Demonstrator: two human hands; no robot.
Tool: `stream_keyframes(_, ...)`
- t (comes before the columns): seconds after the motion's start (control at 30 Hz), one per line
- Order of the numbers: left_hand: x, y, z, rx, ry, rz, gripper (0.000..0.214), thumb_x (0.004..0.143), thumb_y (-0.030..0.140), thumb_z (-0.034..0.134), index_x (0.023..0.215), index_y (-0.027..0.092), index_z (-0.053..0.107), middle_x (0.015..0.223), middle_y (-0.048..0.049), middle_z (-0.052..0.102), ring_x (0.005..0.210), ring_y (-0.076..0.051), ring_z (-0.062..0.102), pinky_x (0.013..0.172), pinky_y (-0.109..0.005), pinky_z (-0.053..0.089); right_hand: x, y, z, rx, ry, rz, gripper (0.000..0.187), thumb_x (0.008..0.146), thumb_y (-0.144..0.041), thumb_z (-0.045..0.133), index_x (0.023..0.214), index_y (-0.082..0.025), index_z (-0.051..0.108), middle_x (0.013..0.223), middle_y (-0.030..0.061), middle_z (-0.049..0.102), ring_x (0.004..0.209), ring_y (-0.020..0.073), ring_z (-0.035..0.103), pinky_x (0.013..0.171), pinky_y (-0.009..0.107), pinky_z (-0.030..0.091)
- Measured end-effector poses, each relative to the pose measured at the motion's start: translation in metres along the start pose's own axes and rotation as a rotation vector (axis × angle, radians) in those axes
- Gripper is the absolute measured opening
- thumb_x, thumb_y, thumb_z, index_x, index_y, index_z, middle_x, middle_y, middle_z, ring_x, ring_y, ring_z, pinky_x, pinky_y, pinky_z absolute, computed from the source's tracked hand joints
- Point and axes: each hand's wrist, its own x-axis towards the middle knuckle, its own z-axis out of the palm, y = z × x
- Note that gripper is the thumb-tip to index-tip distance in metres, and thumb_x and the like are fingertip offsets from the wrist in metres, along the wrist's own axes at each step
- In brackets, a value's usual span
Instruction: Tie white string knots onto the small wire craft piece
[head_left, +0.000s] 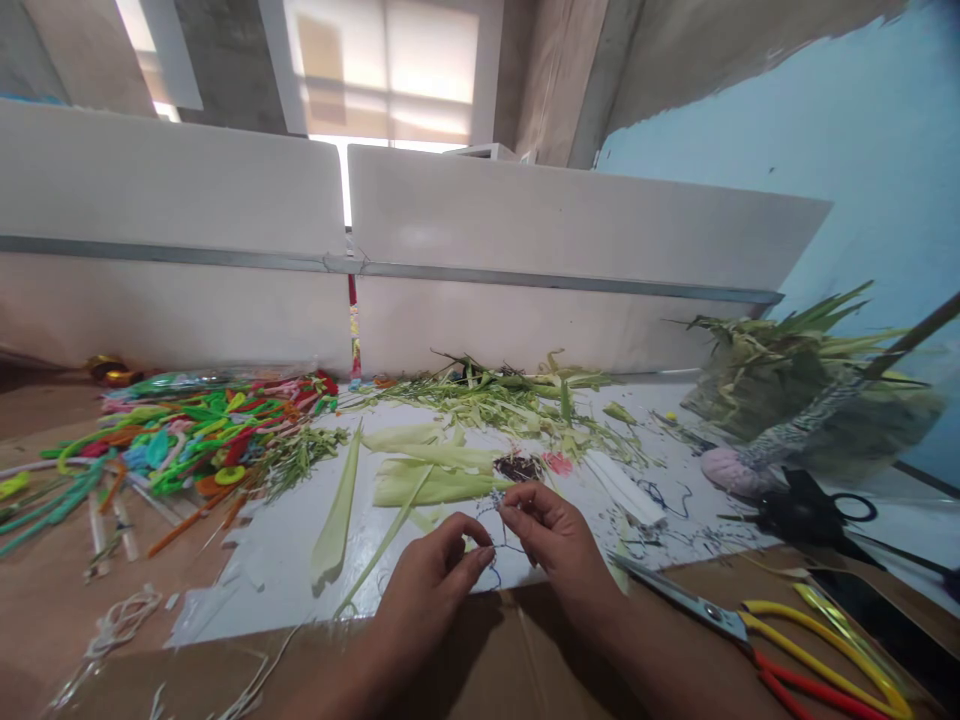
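Note:
Low over the front of the white sheet (270, 590), my left hand (439, 575) pinches a thin dark twisted cord (514, 547) between thumb and forefinger. My right hand (551, 530) pinches the same cord a little higher and to the right. Whether it is string or wire I cannot tell. Just beyond my fingers lie pale green corn husks (435, 484), flat on the sheet. A small dark clump (517, 467) and a pink scrap (557, 462) sit behind my right hand.
Scissors (697, 600) with yellow and red handles lie at my right. Colourful pipe cleaners (180, 440) are heaped at the left, husk shreds (487, 400) at the back. A bag of leaves (750, 390) and a wrapped stick (810, 415) occupy the right. White panels (562, 220) stand behind.

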Motion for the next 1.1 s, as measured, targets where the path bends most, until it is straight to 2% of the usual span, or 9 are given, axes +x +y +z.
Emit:
stream_keyframes(0.1, 0.002, -0.002, -0.001, -0.023, -0.03, 0.031, 0.023, 0.094, 0.042, 0.054, 0.088, 0.022, 0.063, 0.07, 0.0031, 0.056, 0.068, -0.017, 0.05, 0.065, -0.027, 0.037, -0.001, -0.002, 0.0, -0.009, -0.009, -0.002, 0.044, 0.076, -0.062, 0.079, 0.081, -0.021, 0.065, 0.055, -0.0076, 0.036, 0.051, 0.0108, 0.028, 0.05, 0.024, 0.022)
stream_keyframes(0.2, 0.004, -0.001, -0.002, -0.025, 0.002, 0.082, 0.024, 0.095, 0.041, 0.053, 0.083, 0.021, 0.06, 0.079, -0.0001, 0.058, 0.077, -0.019, 0.054, 0.072, -0.029, 0.041, -0.001, -0.003, 0.001, -0.022, -0.011, -0.006, 0.043, 0.076, -0.062, 0.079, 0.081, -0.021, 0.066, 0.056, -0.0069, 0.038, 0.052, 0.0112, 0.03, 0.05, 0.025, 0.023)
stream_keyframes(0.3, 0.006, 0.002, -0.006, 0.084, 0.028, 0.159, 0.031, 0.096, 0.041, 0.05, 0.076, 0.021, 0.061, 0.092, -0.0046, 0.06, 0.087, -0.022, 0.058, 0.08, -0.031, 0.042, -0.001, -0.002, 0.001, -0.017, -0.004, -0.017, 0.043, 0.075, -0.062, 0.079, 0.081, -0.021, 0.066, 0.055, -0.0071, 0.037, 0.051, 0.0111, 0.029, 0.05, 0.025, 0.023)
stream_keyframes(0.4, 0.005, 0.005, -0.009, 0.238, -0.005, 0.163, 0.035, 0.097, 0.04, 0.047, 0.072, 0.021, 0.063, 0.101, -0.0069, 0.062, 0.084, -0.022, 0.06, 0.079, -0.032, 0.042, 0.0, 0.001, 0.001, -0.014, -0.002, -0.022, 0.044, 0.075, -0.062, 0.079, 0.08, -0.021, 0.067, 0.055, -0.007, 0.037, 0.052, 0.0112, 0.029, 0.051, 0.025, 0.024)
stream_keyframes(0.5, 0.003, 0.006, -0.01, 0.328, -0.036, 0.13, 0.033, 0.096, 0.037, 0.048, 0.072, 0.021, 0.062, 0.093, -0.0068, 0.064, 0.078, -0.022, 0.059, 0.073, -0.031, 0.04, 0.001, 0.006, 0.0, -0.019, -0.004, -0.034, 0.041, 0.076, -0.06, 0.079, 0.081, -0.021, 0.068, 0.057, -0.0063, 0.039, 0.053, 0.0117, 0.03, 0.052, 0.025, 0.025)
stream_keyframes(0.63, 0.001, 0.005, -0.006, 0.268, -0.038, 0.085, 0.027, 0.097, 0.035, 0.043, 0.078, 0.023, 0.059, 0.08, -0.0045, 0.065, 0.074, -0.022, 0.057, 0.069, -0.03, 0.038, 0.002, 0.012, -0.001, -0.046, 0.006, -0.052, 0.039, 0.077, -0.06, 0.078, 0.081, -0.022, 0.069, 0.057, -0.0063, 0.038, 0.053, 0.012, 0.029, 0.053, 0.026, 0.026)
stream_keyframes(0.87, -0.003, 0.008, -0.005, 0.069, -0.028, 0.056, 0.026, 0.098, 0.035, 0.039, 0.098, 0.023, 0.062, 0.098, -0.0049, 0.068, 0.093, -0.023, 0.06, 0.083, -0.031, 0.042, 0.001, 0.007, -0.001, -0.053, 0.009, -0.066, 0.037, 0.079, -0.058, 0.077, 0.081, -0.022, 0.069, 0.057, -0.0067, 0.037, 0.053, 0.0121, 0.029, 0.054, 0.026, 0.027)
stream_keyframes(1.03, -0.002, 0.003, -0.002, 0.104, -0.014, 0.04, 0.02, 0.091, 0.037, 0.059, 0.107, 0.025, 0.064, 0.084, 0.0004, 0.063, 0.08, -0.021, 0.055, 0.073, -0.028, 0.038, 0.002, 0.008, -0.001, -0.05, 0.016, -0.067, 0.037, 0.079, -0.058, 0.077, 0.081, -0.022, 0.069, 0.057, -0.0066, 0.038, 0.053, 0.012, 0.03, 0.055, 0.026, 0.028)
stream_keyframes(1.1, -0.001, 0.0, 0.001, 0.106, -0.012, 0.041, 0.014, 0.089, 0.034, 0.061, 0.098, 0.025, 0.065, 0.078, 0.0021, 0.06, 0.076, -0.019, 0.053, 0.07, -0.027, 0.036, 0.002, 0.008, -0.001, -0.047, 0.015, -0.073, 0.037, 0.079, -0.058, 0.077, 0.081, -0.022, 0.069, 0.057, -0.0065, 0.038, 0.053, 0.0122, 0.031, 0.055, 0.026, 0.028)
